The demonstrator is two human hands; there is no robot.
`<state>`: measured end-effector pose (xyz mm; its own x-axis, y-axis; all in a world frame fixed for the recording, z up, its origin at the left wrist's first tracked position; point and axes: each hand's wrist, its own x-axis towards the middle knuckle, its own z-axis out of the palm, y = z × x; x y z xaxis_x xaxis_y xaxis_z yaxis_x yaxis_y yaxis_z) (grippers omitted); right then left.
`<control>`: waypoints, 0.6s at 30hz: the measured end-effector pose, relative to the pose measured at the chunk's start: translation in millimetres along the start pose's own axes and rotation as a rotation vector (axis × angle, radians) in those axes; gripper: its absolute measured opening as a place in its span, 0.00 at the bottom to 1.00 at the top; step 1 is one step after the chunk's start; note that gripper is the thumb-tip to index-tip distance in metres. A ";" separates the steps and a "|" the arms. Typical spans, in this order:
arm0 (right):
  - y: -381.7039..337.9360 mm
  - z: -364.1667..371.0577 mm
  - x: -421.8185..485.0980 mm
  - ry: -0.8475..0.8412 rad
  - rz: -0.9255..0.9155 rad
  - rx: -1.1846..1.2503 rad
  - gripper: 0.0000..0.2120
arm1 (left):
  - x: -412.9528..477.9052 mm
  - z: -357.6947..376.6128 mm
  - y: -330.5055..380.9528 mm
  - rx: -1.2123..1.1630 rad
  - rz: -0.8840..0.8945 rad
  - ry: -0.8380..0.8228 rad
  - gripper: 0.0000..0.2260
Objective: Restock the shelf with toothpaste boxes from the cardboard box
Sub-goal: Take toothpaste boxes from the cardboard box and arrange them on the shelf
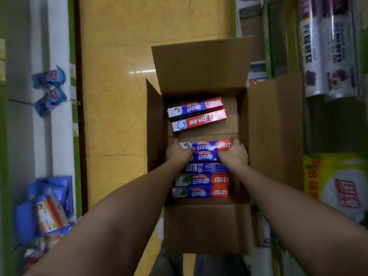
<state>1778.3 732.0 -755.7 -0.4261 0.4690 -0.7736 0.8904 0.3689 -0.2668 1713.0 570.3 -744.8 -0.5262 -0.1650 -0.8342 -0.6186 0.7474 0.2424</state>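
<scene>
An open cardboard box [274, 136] stands on the floor between two shelf rows. Inside lie several blue-and-red toothpaste boxes. Two of them [196, 114] lie slanted at the far end. A row of several [202, 179] fills the near end. My left hand [178, 153] grips the left end of the top toothpaste boxes [205, 150] in that row. My right hand [234, 154] grips their right end. Both arms reach down into the carton from the bottom of the view.
A white shelf [57, 120] on the left holds blue packets [49, 88] and a pile of blue bags [45, 208]. On the right, shelves carry plastic-wrap rolls [326, 48] and yellow packages [338, 186]. Yellow tiled floor [115, 96] runs along the aisle left of the carton.
</scene>
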 end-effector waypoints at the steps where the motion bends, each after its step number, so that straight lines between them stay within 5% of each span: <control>1: 0.2 1.4 1.7 0.004 0.008 0.011 0.32 | 1.5 1.4 0.1 -0.024 -0.017 -0.010 0.33; 7: 3.4 11.4 -2.6 0.077 0.009 0.162 0.33 | 3.8 5.8 5.6 -0.080 -0.087 -0.002 0.34; 18: -11.1 1.8 -8.2 0.181 -0.179 0.414 0.28 | -7.3 -11.3 5.8 0.223 0.057 -0.037 0.44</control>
<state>1772.2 722.6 -747.4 -0.5669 0.5730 -0.5918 0.7736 0.1235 -0.6215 1706.7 568.7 -731.7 -0.5323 -0.0973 -0.8410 -0.4417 0.8794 0.1779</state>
